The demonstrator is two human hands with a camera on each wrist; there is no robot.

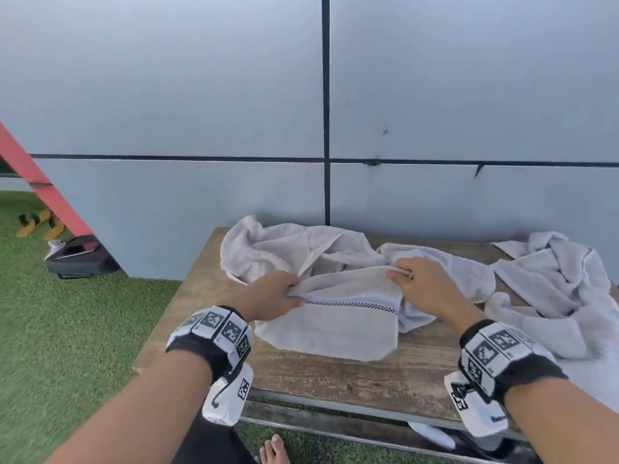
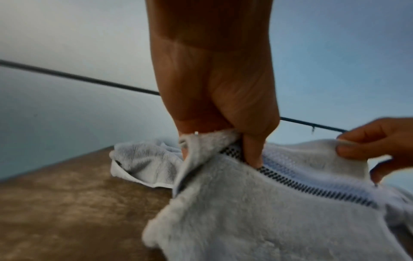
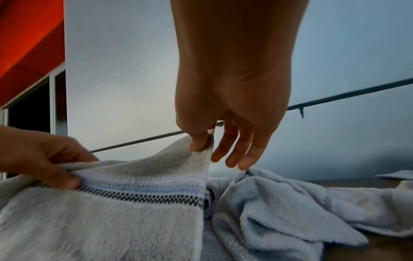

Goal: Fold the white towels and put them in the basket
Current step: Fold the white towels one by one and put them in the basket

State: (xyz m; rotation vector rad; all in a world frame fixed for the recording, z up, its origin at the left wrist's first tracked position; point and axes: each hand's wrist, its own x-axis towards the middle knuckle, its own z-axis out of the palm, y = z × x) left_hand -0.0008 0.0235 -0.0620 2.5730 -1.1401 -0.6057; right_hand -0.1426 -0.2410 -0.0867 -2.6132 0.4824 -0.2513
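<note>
White towel with a checked stripe (image 1: 335, 326) is held up by its top edge over the middle of the wooden table (image 1: 368, 380), lower part draped on the tabletop toward the front edge. One top corner is gripped by the left hand (image 1: 273, 298) with fingers curled round it; the other is pinched by the right hand (image 1: 423, 286) between thumb and forefinger, remaining fingers loosely extended. Crumpled towels are piled at the back edge (image 1: 284, 249) and the right edge (image 1: 556, 279).
</note>
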